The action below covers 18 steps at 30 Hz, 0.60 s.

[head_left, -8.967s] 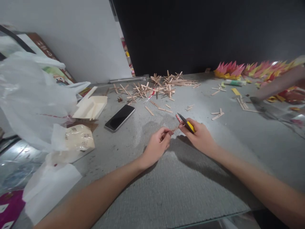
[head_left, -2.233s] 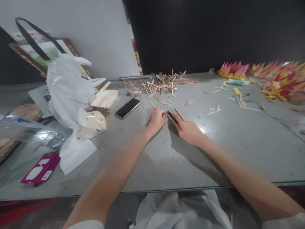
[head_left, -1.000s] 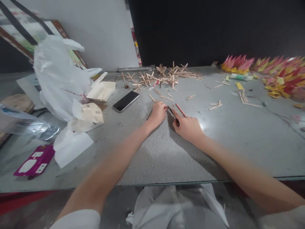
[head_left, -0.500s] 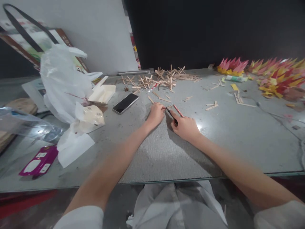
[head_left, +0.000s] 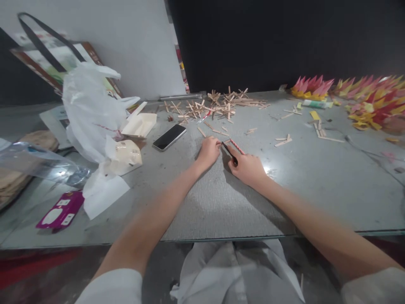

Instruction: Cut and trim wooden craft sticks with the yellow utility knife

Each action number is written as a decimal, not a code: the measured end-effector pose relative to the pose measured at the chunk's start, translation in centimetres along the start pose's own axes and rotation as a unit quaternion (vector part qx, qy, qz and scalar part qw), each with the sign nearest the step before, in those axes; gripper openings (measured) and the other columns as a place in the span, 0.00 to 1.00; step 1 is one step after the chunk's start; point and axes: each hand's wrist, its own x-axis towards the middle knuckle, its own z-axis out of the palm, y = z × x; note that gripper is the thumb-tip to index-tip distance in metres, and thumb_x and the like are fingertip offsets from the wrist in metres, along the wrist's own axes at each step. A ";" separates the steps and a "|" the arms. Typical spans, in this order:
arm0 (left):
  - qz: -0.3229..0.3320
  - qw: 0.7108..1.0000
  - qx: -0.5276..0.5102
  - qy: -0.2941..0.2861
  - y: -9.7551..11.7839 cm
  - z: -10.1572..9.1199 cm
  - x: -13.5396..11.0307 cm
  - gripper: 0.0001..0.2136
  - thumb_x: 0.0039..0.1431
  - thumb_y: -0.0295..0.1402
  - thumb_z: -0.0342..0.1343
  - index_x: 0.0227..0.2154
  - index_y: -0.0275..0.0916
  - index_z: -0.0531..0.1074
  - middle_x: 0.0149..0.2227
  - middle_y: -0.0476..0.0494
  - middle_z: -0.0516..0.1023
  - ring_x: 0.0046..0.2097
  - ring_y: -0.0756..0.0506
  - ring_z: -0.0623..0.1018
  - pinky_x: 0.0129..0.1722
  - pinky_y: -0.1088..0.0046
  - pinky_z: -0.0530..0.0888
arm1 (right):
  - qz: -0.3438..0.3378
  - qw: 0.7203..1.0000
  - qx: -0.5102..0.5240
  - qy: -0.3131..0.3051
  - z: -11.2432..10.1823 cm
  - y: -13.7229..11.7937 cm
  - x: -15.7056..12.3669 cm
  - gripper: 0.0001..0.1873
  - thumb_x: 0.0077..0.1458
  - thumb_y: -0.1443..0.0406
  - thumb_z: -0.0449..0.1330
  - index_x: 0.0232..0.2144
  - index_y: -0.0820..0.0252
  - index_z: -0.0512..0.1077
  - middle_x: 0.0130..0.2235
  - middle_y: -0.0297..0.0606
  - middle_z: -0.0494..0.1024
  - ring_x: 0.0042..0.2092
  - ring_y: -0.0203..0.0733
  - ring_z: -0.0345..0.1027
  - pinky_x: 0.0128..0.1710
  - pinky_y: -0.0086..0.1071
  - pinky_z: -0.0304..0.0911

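On the grey tabletop [head_left: 202, 211], my left hand [head_left: 209, 151] is closed, its fingertips pinching the end of a small wooden craft stick [head_left: 227, 140]. Close by on the right, my right hand [head_left: 248, 166] wraps round a slim black tool [head_left: 230, 153], perhaps a knife or a pen. The tool's tip points up and left, right by the left fingertips. A red-and-white patterned rod [head_left: 236, 146] slants out beyond the right hand; whether that hand touches it I cannot tell. Loose craft sticks [head_left: 218, 132] lie just beyond both hands.
Star-shaped stick bundles [head_left: 221, 104] are heaped at the back. Left of my hands are a phone [head_left: 170, 137], a cardboard box [head_left: 144, 124], a white plastic bag [head_left: 91, 109] and a purple packet [head_left: 61, 211]. Pink and yellow paper shapes [head_left: 376, 101] and a glue tube [head_left: 316, 104] sit at right.
The whole view has shifted slightly, so things appear a little further right. Both hands keep nearly the same place and grip; the black tool shows at a slightly different angle.
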 end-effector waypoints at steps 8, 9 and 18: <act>0.003 1.000 0.003 -0.001 0.1 -0.2 -0.1 0.12 0.62 0.22 0.55 0.25 0.39 0.78 0.30 0.41 0.78 0.39 0.41 0.76 0.45 0.63 0.72 | 0.002 0.999 0.030 -0.012 -0.3 -0.7 1.5 0.34 0.66 0.59 0.49 0.73 0.47 0.56 0.39 0.44 0.84 0.36 0.52 0.79 0.37 0.38 0.66; 0.003 1.000 0.005 0.000 0.2 -0.2 -0.2 0.12 0.62 0.23 0.56 0.25 0.39 0.78 0.29 0.41 0.78 0.38 0.41 0.76 0.44 0.64 0.72 | 0.003 1.000 0.027 -0.008 -0.3 -0.8 1.2 0.34 0.66 0.58 0.49 0.73 0.46 0.56 0.39 0.44 0.84 0.36 0.53 0.80 0.37 0.38 0.66; 0.018 1.000 0.001 0.003 -0.3 0.0 0.0 0.10 0.62 0.23 0.57 0.26 0.38 0.79 0.33 0.40 0.78 0.42 0.41 0.76 0.47 0.64 0.72 | 0.003 1.000 0.019 -0.019 -0.3 -0.8 1.6 0.34 0.67 0.59 0.49 0.73 0.46 0.55 0.40 0.45 0.84 0.37 0.52 0.80 0.37 0.38 0.67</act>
